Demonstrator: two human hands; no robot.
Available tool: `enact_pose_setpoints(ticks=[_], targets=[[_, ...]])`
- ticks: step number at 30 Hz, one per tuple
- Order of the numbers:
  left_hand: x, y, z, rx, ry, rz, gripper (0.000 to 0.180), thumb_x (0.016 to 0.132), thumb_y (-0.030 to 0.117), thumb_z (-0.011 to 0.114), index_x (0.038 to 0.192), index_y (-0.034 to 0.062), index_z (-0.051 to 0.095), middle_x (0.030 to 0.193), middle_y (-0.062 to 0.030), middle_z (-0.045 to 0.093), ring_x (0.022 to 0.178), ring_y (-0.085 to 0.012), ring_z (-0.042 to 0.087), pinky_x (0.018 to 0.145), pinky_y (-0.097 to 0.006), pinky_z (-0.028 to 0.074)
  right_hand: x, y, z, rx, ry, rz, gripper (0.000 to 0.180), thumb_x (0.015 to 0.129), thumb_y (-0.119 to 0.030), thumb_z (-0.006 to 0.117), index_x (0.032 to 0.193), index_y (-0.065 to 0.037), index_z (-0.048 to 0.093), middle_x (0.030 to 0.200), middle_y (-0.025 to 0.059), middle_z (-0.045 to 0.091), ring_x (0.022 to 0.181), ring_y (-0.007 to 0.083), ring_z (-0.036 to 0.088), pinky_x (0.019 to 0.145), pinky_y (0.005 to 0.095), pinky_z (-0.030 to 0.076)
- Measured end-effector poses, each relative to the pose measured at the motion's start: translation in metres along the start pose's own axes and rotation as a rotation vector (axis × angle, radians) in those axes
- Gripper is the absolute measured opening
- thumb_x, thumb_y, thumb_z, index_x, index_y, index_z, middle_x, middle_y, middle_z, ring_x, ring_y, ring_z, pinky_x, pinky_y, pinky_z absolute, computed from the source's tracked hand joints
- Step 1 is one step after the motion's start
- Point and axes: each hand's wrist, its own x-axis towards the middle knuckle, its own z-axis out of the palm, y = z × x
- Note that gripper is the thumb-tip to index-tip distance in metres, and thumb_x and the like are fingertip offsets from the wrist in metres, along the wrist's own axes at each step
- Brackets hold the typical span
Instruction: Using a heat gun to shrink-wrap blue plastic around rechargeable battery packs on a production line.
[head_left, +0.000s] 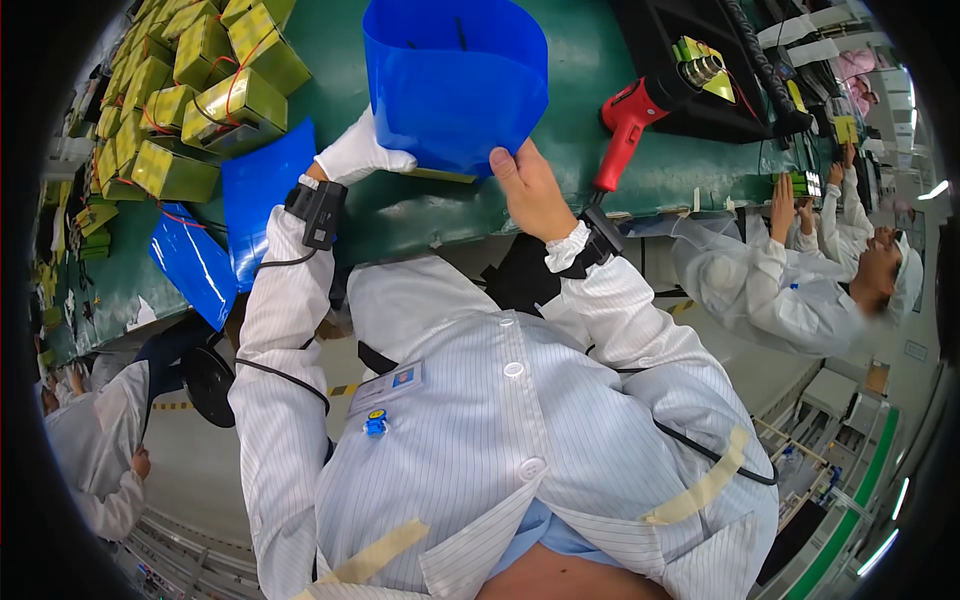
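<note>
A wide blue plastic sleeve [455, 110] stands over the green table near its front edge, its top gaping. A yellow-green block edge [440, 175] shows beneath its lower rim; most of that block is hidden. My left hand [362, 150], in a white glove, grips the sleeve's lower left side, with the fingers partly hidden behind it. My bare right hand [535, 190] is closed on the lower right corner, its thumb pressed on the blue film. Two dark wire ends [460, 35] show inside the sleeve.
Yellow-green battery packs [205, 55] with red wires are piled at the left. Flat blue sleeves [265, 195] lie beside them. A red heat gun [630, 125] rests at the right against a black box [735, 115]. Other people [810, 270] work at right and left.
</note>
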Motion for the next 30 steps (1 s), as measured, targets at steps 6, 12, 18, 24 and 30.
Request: enact_pose_setpoints(ticks=[6,12,18,24,30], targets=[[-0.003,-0.032,-0.007,0.11,0.038,0.038,0.133,0.06,0.039,0.097,0.159,0.0045,0.015,0.153,-0.0105,0.038,0.138,-0.0241,0.039,0.116,-0.039,0.035,0.0,0.018,0.014,-0.125,-0.007,-0.114,0.077,0.108,-0.047,0.043,0.159,0.002,0.013,0.158,0.0294,0.03,0.146,0.0446,0.035,0.118,0.0432,0.031],[-0.022,-0.043,0.007,0.214,0.082,0.007,0.138,0.057,0.025,0.097,0.16,0.0054,0.007,0.158,-0.0156,0.032,0.145,-0.0256,0.032,0.12,-0.039,0.028,0.005,0.037,0.012,-0.095,-0.092,-0.141,0.079,0.103,-0.04,0.058,0.158,0.0,0.018,0.154,0.0266,0.035,0.143,0.0421,0.038,0.117,0.0447,0.033],[-0.032,0.011,0.002,0.211,0.137,0.168,0.145,0.05,0.016,0.099,0.161,0.0073,0.007,0.155,-0.0161,0.037,0.141,-0.0266,0.037,0.123,-0.044,0.025,0.034,0.02,-0.017,0.228,-0.184,-0.031,0.119,0.068,-0.042,0.094,0.156,-0.002,0.023,0.147,0.0201,0.046,0.139,0.0384,0.044,0.114,0.0442,0.038],[-0.028,-0.004,0.023,-0.035,0.094,-0.157,0.11,0.061,-0.005,0.094,0.15,0.0037,0.031,0.134,-0.0124,0.053,0.111,-0.0209,0.063,0.09,-0.038,0.061,0.04,0.047,0.006,0.093,-0.178,-0.01,0.124,0.058,-0.037,0.1,0.153,-0.002,0.028,0.143,0.0219,0.049,0.134,0.0408,0.049,0.112,0.0476,0.04],[-0.017,-0.055,0.012,0.371,0.06,-0.232,0.098,0.058,0.019,0.1,0.138,0.0057,0.045,0.112,-0.0073,0.068,0.103,-0.0231,0.069,0.094,-0.038,0.057,0.033,0.103,0.017,-0.113,-0.227,0.013,0.13,0.058,-0.054,0.096,0.154,-0.003,0.023,0.133,0.0213,0.056,0.129,0.0456,0.049,0.114,0.0514,0.033]])
